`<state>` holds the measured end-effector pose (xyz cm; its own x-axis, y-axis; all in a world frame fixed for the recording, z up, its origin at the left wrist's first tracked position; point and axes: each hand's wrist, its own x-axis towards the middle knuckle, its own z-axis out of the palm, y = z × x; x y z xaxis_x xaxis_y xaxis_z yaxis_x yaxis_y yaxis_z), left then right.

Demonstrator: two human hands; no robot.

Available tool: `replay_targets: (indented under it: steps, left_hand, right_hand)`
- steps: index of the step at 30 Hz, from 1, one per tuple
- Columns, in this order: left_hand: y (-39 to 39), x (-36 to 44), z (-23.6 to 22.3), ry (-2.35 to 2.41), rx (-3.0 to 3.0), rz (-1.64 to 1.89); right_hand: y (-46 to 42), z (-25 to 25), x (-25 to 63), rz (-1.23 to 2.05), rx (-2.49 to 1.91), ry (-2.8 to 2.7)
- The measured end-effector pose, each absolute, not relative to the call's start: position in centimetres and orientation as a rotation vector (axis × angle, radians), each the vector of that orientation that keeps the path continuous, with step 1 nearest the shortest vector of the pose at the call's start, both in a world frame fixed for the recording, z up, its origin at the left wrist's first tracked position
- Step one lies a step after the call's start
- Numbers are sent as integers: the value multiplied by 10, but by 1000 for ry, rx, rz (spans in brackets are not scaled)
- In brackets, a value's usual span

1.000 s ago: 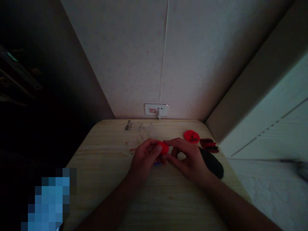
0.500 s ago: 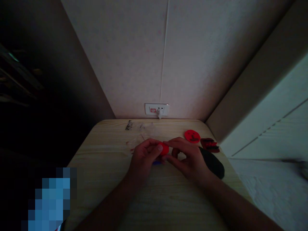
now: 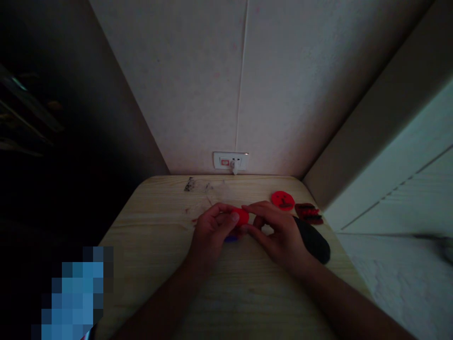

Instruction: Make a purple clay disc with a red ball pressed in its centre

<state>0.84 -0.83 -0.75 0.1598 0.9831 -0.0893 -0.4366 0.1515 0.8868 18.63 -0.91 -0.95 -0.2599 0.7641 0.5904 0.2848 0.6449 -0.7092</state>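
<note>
Above the middle of the table, a small bright red piece of modelling clay (image 3: 242, 217) is between my two hands. My left hand (image 3: 213, 230) is closed on it, thumb pressed on its near face and the fingers behind. From the other side, my right hand (image 3: 279, 232) pinches its right edge with thumb and index finger. Just below the clay, something blue (image 3: 231, 238) shows, partly hidden by my left hand; I cannot make out what it is.
Right of my hands lie a red clay disc (image 3: 282, 200) with a dark face on it, a brown piece with red and black strips (image 3: 309, 213), and a dark oval object (image 3: 314, 241). Dark smudges (image 3: 190, 184) mark the table. A plugged socket (image 3: 230, 161) is on the wall.
The red clay has turned slightly between my fingers and looks a little wider. My right fingertips have shifted slightly at its edge. The things on the table stay put.
</note>
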Motion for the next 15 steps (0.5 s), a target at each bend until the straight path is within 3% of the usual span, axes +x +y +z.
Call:
replay_targets:
  steps: [15]
  left_hand:
    - [-8,10,-10,796,832,1215]
  right_hand:
    - [-10,-11,186,577,-834,-1844]
